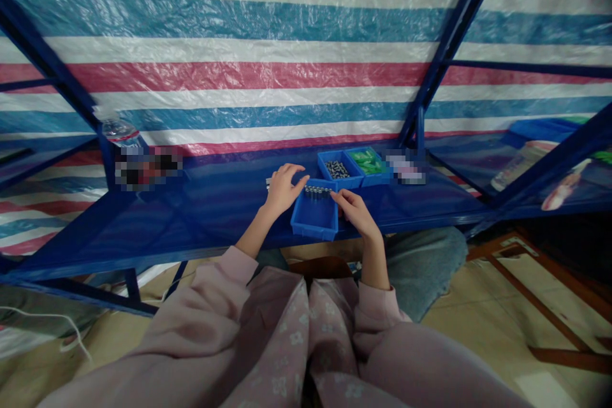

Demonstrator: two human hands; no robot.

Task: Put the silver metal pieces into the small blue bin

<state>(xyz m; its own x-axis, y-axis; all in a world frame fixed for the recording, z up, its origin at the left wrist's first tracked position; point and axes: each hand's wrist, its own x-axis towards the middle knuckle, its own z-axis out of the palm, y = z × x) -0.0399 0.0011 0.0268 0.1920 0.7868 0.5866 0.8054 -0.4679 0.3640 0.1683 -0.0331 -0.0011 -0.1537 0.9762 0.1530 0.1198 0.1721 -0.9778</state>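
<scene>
A small blue bin [313, 227] sits at the front edge of the blue shelf. Across its far end runs a row of small shiny metal cylinders [318, 192], too small to name more exactly. My left hand [283, 191] is at the bin's left side, thumb and fingers apart near the row's left end. At the right end, my right hand [352, 207] has thumb and forefinger pinched together at the last pieces of the row. A pale object [268, 183] shows partly behind my left hand.
Behind stand a blue bin of small metal parts [337, 169] and another with green pieces [367, 161]. A plastic bottle [118, 130] is at the left. Blue frame posts [421, 111] rise at the back; a striped plastic sheet [258, 76] hangs behind.
</scene>
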